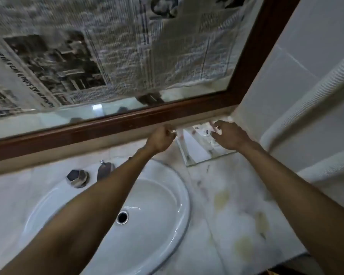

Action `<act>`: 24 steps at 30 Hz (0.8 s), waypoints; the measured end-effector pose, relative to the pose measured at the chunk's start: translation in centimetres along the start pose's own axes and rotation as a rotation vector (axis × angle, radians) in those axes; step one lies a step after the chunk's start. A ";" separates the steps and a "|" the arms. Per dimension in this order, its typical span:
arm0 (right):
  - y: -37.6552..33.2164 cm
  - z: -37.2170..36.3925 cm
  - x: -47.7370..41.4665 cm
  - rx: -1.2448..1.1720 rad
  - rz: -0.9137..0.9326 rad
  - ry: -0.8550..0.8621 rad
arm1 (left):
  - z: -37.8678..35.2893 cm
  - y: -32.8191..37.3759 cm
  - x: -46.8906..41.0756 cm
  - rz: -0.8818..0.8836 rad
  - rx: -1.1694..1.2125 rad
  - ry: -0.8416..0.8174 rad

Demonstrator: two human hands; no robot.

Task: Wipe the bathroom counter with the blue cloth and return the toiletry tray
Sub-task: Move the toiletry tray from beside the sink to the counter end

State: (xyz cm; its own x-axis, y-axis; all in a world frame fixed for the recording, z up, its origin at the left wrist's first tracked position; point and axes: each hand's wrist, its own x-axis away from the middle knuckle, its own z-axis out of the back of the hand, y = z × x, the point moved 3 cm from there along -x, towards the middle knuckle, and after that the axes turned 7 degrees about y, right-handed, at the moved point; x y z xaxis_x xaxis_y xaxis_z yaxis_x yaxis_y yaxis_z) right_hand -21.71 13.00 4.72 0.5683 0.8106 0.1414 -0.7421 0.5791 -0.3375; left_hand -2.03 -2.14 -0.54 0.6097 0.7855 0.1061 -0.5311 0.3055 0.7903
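A clear glass toiletry tray lies flat on the marble counter in the far right corner, under the mirror frame. Small white packets rest at its back. My left hand is closed on the tray's far left corner. My right hand hovers over the tray's right side with fingers spread and curled, touching or nearly touching it. No blue cloth is in view.
A white oval sink sits left of the tray, with a chrome faucet and knob behind it. A wood-framed mirror, covered with newspaper, runs along the back. A white towel hangs on the right wall.
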 end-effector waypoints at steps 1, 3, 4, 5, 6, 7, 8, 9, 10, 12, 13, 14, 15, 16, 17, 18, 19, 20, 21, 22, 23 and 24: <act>0.4 -0.4 -0.1 -0.036 -0.015 -0.003 | -1.1 -0.9 -0.4 0.058 0.002 0.034; 1.7 -1.7 -0.9 -0.087 -0.034 0.016 | -3.0 -2.4 -0.9 0.192 0.002 0.102; 2.4 -2.5 -1.2 -0.099 -0.032 0.015 | -4.2 -3.3 -0.8 0.265 0.017 0.106; 3.1 -3.3 -1.7 -0.118 -0.035 0.016 | -5.5 -4.2 -1.1 0.315 0.037 0.115; 3.8 -3.9 -2.1 -0.132 -0.043 0.017 | -6.5 -4.7 -1.4 0.363 0.054 0.119; 4.5 -4.5 -2.6 -0.148 -0.047 0.022 | -7.4 -5.2 -1.8 0.391 0.072 0.128; 5.0 -4.8 -2.9 -0.152 -0.049 0.023 | -8.2 -5.3 -1.9 0.412 0.087 0.134; 5.6 -5.3 -3.3 -0.162 -0.048 0.019 | -8.9 -5.3 -2.0 0.421 0.096 0.143; 6.1 -5.7 -3.5 -0.166 -0.043 0.015 | -9.4 -5.1 -1.9 0.430 0.099 0.155; 7.0 -6.2 -4.3 -0.189 -0.044 0.017 | -10.1 -4.6 -1.6 0.421 0.078 0.182; 7.5 -6.3 -4.7 -0.199 -0.048 0.016 | -10.3 -4.4 -1.5 0.409 0.066 0.192; 7.8 -6.3 -5.0 -0.201 -0.056 0.007 | -10.3 -4.2 -1.3 0.407 0.060 0.193; 8.1 -6.4 -5.3 -0.206 -0.062 0.004 | -10.1 -4.1 -1.2 0.407 0.065 0.197; 8.4 -6.4 -5.6 -0.207 -0.067 0.003 | -9.9 -4.2 -1.2 0.412 0.063 0.195; 8.8 -6.5 -5.8 -0.206 -0.065 0.009 | -9.7 -4.2 -1.1 0.412 0.054 0.198; 9.0 -6.4 -6.0 -0.199 -0.070 0.015 | -9.4 -4.4 -1.0 0.419 0.040 0.197; 9.4 -6.5 -6.3 -0.194 -0.077 0.027 | -9.0 -4.6 -0.9 0.422 0.042 0.206; 9.8 -6.5 -6.5 -0.182 -0.096 0.032 | -8.7 -5.0 -0.7 0.439 0.052 0.211; 10.3 -6.8 -6.7 -0.170 -0.118 0.035 | -8.3 -5.4 -0.6 0.448 0.051 0.220; 10.8 -7.0 -6.9 -0.158 -0.151 0.027 | -8.0 -5.9 -0.5 0.461 0.034 0.223; 11.2 -7.4 -7.1 -0.154 -0.186 0.016 | -7.7 -6.3 -0.5 0.461 0.014 0.223; 11.5 -7.6 -7.3 -0.159 -0.228 0.001 | -7.4 -6.6 -0.6 0.463 -0.002 0.221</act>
State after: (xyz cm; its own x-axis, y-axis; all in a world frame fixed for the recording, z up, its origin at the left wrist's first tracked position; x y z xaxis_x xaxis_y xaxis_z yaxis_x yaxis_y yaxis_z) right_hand -31.69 13.06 -7.31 0.7150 0.6604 0.2293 -0.5296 0.7258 -0.4390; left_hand -3.23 -0.65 -10.23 0.1719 0.9336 0.3144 -0.7172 -0.1002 0.6896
